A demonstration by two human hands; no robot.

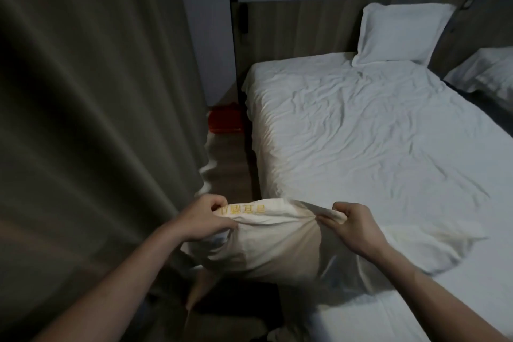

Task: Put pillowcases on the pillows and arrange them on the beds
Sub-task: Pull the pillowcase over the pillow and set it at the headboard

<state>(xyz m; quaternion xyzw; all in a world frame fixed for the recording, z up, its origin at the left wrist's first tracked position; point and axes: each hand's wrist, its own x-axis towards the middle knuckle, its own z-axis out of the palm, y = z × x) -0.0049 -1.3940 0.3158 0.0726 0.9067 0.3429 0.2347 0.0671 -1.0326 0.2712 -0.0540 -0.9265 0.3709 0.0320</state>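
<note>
White pillowcase (277,241) with yellow embroidered lettering hangs bunched off the bed's (361,133) near corner; a cased pillow (402,33) leans upright against the headboard

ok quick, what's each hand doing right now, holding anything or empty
Left hand: closed, gripping the edge of the pillowcase by its yellow lettering.
Right hand: closed, gripping the same pillowcase's opposite edge.
</note>
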